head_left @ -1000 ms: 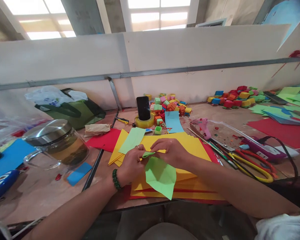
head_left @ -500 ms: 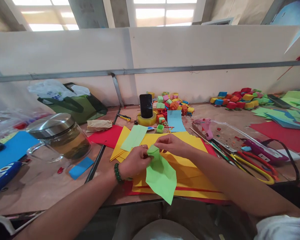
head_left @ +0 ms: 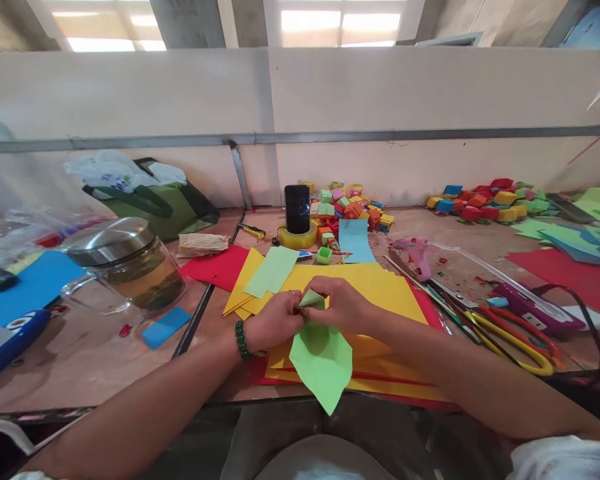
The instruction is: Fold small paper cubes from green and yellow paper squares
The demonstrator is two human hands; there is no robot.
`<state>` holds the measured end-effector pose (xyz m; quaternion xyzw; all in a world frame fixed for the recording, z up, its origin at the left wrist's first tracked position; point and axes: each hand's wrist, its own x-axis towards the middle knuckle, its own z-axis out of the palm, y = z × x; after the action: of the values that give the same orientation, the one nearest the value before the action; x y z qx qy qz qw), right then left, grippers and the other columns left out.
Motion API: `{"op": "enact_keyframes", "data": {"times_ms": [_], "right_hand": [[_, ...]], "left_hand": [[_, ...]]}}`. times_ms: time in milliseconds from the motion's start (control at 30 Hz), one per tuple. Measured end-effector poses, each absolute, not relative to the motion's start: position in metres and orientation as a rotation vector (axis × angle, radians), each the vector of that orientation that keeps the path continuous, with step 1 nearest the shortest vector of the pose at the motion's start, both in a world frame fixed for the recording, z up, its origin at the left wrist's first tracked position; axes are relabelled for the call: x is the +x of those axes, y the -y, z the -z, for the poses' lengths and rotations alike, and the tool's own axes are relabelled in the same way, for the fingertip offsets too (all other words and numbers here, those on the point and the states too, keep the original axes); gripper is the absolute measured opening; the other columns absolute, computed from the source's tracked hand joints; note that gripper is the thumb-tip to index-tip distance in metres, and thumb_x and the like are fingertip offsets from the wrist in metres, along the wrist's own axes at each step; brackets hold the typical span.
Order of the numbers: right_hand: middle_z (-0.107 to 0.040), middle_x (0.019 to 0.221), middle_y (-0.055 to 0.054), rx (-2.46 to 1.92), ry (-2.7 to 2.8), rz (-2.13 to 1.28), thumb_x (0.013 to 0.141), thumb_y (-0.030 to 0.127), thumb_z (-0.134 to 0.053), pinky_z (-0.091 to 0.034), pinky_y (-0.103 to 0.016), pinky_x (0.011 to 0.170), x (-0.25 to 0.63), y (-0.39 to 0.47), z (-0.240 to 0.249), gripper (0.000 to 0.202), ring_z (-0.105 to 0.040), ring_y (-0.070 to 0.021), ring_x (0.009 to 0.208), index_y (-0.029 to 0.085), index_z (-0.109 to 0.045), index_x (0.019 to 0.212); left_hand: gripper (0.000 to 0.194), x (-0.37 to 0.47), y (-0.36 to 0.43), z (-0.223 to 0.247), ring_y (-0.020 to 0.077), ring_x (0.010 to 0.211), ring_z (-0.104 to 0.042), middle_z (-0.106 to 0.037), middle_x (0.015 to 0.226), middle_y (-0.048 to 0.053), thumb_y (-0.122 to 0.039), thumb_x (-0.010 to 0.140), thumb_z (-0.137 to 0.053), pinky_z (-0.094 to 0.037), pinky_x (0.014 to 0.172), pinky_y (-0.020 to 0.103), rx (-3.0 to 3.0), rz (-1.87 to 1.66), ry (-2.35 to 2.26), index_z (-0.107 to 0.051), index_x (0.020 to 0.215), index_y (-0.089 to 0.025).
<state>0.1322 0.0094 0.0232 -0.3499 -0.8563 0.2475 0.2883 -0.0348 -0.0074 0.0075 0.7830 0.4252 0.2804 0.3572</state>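
Between both hands is a light green sheet of paper, its upper end folded up into a small pointed flap and its broad part hanging down toward me. My left hand pinches the folded end from the left. My right hand grips the same end from the right, its fingers curled round the fold. Below the hands lies a stack of yellow paper, partly over red sheets. A pale green paper strip rests on the stack's left side. Just beyond it stands a tiny green open paper box.
A phone leans upright in a yellow tape roll, beside a heap of folded paper cubes. At right lie a pink glue gun and scissors. A lidded glass teapot stands at left near a blue paper piece.
My right hand has shifted down and closed in beside the left, covering more of the green paper's folded end. The flap now looks more pointed. The view has moved slightly.
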Motion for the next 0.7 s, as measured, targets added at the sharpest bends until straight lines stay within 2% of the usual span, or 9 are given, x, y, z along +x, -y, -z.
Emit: {"op": "enact_keyframes", "data": {"times_ms": [100,200,300,367,433,533,600,700], "right_hand": [[-0.062,0.069,-0.002,-0.967,2.254,-0.521,0.071,0.016,-0.063,-0.04,-0.025,0.064,0.13,-0.008,-0.021,0.007,-0.055,-0.0133,0.068,0.016,-0.061,0.065],[-0.061,0.065,0.0,-0.89,2.082,-0.716,0.077,0.023,-0.061,-0.042,-0.024,0.061,0.13,-0.011,-0.02,0.013,-0.054,-0.0114,0.063,0.016,-0.06,0.065],[-0.064,0.079,-0.003,-0.82,1.919,-0.901,0.08,0.035,-0.059,-0.047,-0.025,0.063,0.137,-0.018,-0.024,0.018,-0.059,-0.0132,0.071,0.017,-0.062,0.078],[-0.065,0.09,-0.005,-0.877,1.923,-0.958,0.077,0.037,-0.063,-0.05,-0.026,0.065,0.144,-0.022,-0.029,0.023,-0.061,-0.0154,0.079,0.017,-0.062,0.086],[-0.066,0.09,-0.006,-0.983,2.03,-1.009,0.07,0.029,-0.067,-0.05,-0.026,0.063,0.149,-0.025,-0.032,0.021,-0.062,-0.0157,0.077,0.016,-0.062,0.086],[-0.065,0.07,-0.001,-1.089,2.165,-0.975,0.066,0.013,-0.061,-0.045,-0.022,0.056,0.151,-0.025,-0.029,0.007,-0.058,-0.0123,0.062,0.015,-0.063,0.072],[-0.062,0.062,0.001,-1.077,2.148,-0.866,0.066,0.009,-0.056,-0.042,-0.021,0.054,0.149,-0.024,-0.024,0.009,-0.054,-0.0109,0.057,0.015,-0.063,0.065],[-0.065,0.065,-0.001,-0.964,2.099,-0.738,0.066,0.009,-0.055,-0.043,-0.022,0.056,0.148,-0.023,-0.02,0.013,-0.056,-0.0113,0.059,0.016,-0.066,0.066]], "left_hand": [[0.008,-0.034,0.009,-0.01,0.0126,0.065,-0.049,-0.055,0.067,-0.001,-0.013,0.065,-0.046,-0.043,0.062,0.024,2.017,-0.724,-1.067,-0.051,0.059,-0.016],[0.009,-0.033,0.009,-0.01,0.0118,0.061,-0.047,-0.052,0.064,-0.001,-0.016,0.068,-0.047,-0.041,0.058,0.023,1.995,-0.706,-1.047,-0.05,0.059,-0.016],[0.01,-0.035,0.008,-0.01,0.0118,0.06,-0.048,-0.051,0.066,-0.001,-0.018,0.07,-0.047,-0.041,0.058,0.024,1.972,-0.707,-1.063,-0.05,0.06,-0.016],[0.013,-0.037,0.006,-0.01,0.0116,0.061,-0.047,-0.05,0.066,-0.001,-0.018,0.07,-0.047,-0.041,0.06,0.024,1.988,-0.741,-1.097,-0.049,0.057,-0.016],[0.016,-0.039,0.004,-0.01,0.0113,0.061,-0.045,-0.047,0.064,-0.002,-0.019,0.07,-0.049,-0.04,0.061,0.023,2.012,-0.789,-1.136,-0.048,0.054,-0.016],[0.016,-0.042,0.001,-0.008,0.0112,0.06,-0.044,-0.046,0.06,-0.003,-0.02,0.07,-0.052,-0.038,0.059,0.022,2.007,-0.826,-1.167,-0.051,0.054,-0.016],[0.019,-0.043,-0.001,-0.006,0.0109,0.057,-0.044,-0.048,0.056,-0.003,-0.022,0.073,-0.053,-0.036,0.055,0.022,1.977,-0.814,-1.165,-0.054,0.056,-0.015],[0.026,-0.045,-0.003,-0.004,0.011,0.051,-0.045,-0.052,0.051,-0.003,-0.027,0.079,-0.052,-0.036,0.05,0.021,1.928,-0.784,-1.156,-0.059,0.057,-0.014]]}}
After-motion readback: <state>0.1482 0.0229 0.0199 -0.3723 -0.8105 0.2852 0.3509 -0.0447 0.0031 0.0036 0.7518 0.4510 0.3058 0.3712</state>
